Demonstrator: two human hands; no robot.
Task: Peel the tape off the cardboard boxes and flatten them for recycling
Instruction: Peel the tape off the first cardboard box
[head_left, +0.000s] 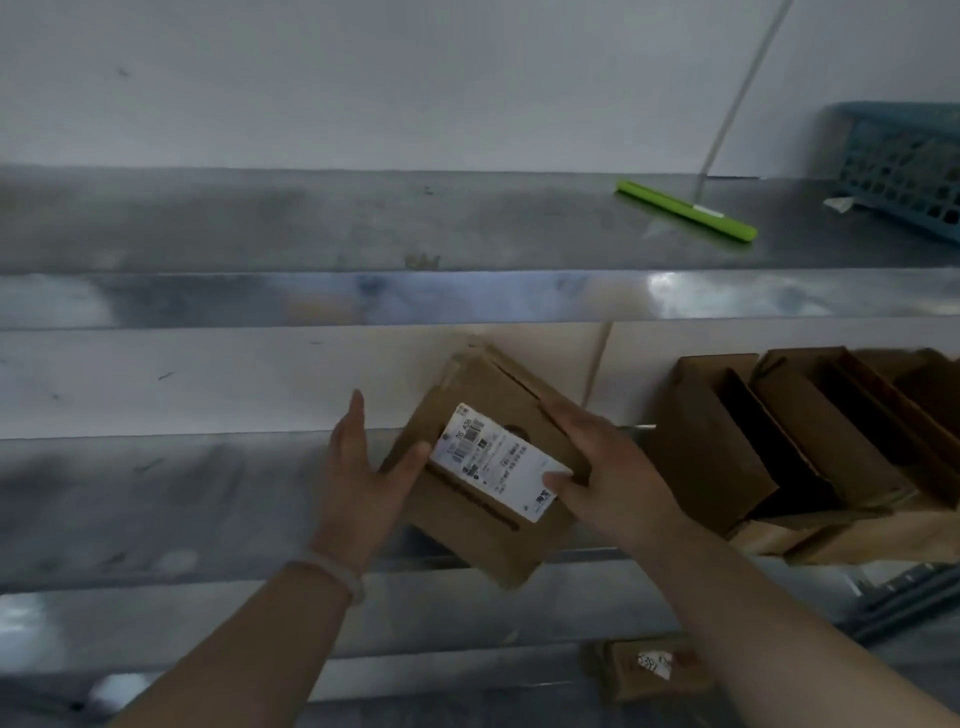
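The white rectangular shipping label (501, 460) on the tilted brown cardboard box (483, 530) carries barcodes, rows of small print and large digits, possibly "26 435"; all are too blurred to confirm. The white sticker (655, 662) on the small brown cardboard package (623, 675) below bears handwritten marks resembling "539", which are uncertain.

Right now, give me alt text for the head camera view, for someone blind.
A person's left hand and right hand hold a small brown cardboard box with a white shipping label over a grey metal shelf. Opened brown cardboard boxes stand to its right.
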